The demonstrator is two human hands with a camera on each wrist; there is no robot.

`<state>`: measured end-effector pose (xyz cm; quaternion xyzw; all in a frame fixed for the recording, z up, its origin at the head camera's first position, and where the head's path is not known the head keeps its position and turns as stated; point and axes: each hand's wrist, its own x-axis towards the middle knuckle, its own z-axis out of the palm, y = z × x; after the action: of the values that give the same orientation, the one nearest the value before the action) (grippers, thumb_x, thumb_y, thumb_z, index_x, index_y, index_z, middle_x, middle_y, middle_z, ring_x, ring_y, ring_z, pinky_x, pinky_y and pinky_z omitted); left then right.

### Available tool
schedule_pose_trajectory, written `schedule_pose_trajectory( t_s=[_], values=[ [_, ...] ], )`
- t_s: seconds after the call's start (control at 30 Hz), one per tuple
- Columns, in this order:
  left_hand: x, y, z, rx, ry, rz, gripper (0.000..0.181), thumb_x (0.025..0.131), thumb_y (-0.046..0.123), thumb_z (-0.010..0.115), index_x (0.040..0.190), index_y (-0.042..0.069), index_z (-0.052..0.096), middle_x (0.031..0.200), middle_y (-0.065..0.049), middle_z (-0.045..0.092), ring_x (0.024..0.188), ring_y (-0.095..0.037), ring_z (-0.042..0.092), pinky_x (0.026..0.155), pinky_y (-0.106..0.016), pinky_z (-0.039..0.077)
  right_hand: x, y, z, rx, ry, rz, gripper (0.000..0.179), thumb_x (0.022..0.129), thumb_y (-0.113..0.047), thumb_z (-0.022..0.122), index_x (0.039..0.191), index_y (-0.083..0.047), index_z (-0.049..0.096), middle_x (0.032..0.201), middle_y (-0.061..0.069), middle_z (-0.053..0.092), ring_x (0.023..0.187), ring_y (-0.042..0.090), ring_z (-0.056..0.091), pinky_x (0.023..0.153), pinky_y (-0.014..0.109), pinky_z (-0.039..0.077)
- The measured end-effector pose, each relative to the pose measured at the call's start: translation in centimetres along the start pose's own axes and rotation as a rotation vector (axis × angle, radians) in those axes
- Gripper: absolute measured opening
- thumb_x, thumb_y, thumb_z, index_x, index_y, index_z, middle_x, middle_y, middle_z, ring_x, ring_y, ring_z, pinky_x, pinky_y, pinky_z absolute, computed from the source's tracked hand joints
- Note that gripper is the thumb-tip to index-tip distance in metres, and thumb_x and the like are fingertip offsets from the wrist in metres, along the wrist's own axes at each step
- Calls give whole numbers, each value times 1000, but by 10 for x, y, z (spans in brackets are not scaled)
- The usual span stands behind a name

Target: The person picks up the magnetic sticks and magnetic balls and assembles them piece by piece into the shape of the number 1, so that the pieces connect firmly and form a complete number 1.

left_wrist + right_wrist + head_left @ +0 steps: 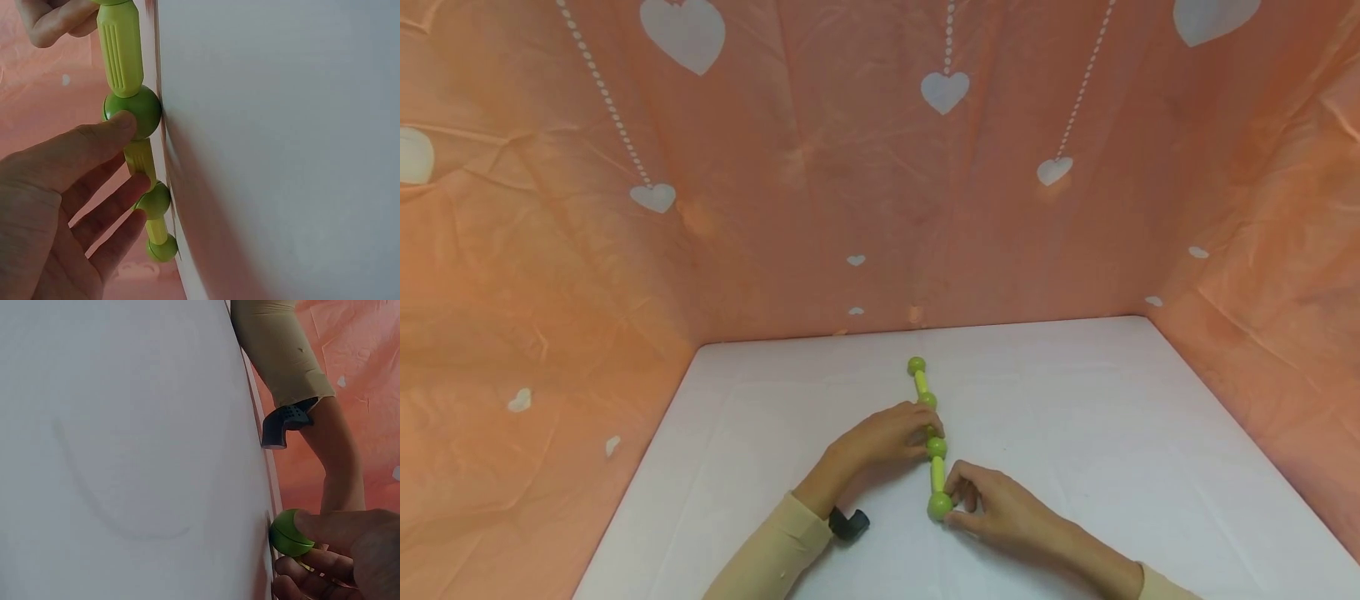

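Note:
A chain of green balls joined by ribbed yellow-green rods lies on the white table, running from the far side toward me in the head view. My left hand (883,435) holds the chain around its middle. The left wrist view has the thumb on one green ball (149,112), with fingers behind the chain by a rod (140,156). At the near end, my right hand (1003,508) pinches the last green ball (939,506), beside the near rod (937,475). The thumb lies over that end ball (289,532) in the right wrist view. The far green ball (916,365) is untouched.
A white table (1112,417) spreads around the chain, with orange cloth walls (880,208) bearing white hearts at its back and sides. A black curved device (850,525) sits at the left wrist, beside the beige sleeve (778,546).

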<state>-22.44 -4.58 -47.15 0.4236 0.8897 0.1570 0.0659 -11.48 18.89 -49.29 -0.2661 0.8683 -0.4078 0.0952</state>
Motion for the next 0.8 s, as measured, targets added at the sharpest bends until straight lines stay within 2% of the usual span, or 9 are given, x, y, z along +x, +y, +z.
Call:
schedule_pose_trajectory(
  t_s=[0.43,0.8],
  values=[
    [-3,-1,-2,-40,-15,1,25,99,18,81,121,18,71,125,5,69,128,-15,61,113,-30,46,2,2,-4,15,-30,-26,27,95,-29,85,112,-25,64,98,-15,65,86,3,59,73,25,50],
    [-7,-2,-4,-74,-17,-29,27,98,18,82,121,20,69,130,6,68,135,-15,58,115,-33,45,3,5,-5,12,-44,-48,26,96,-29,84,112,-25,64,100,-15,66,88,3,60,74,24,51]
  ],
)
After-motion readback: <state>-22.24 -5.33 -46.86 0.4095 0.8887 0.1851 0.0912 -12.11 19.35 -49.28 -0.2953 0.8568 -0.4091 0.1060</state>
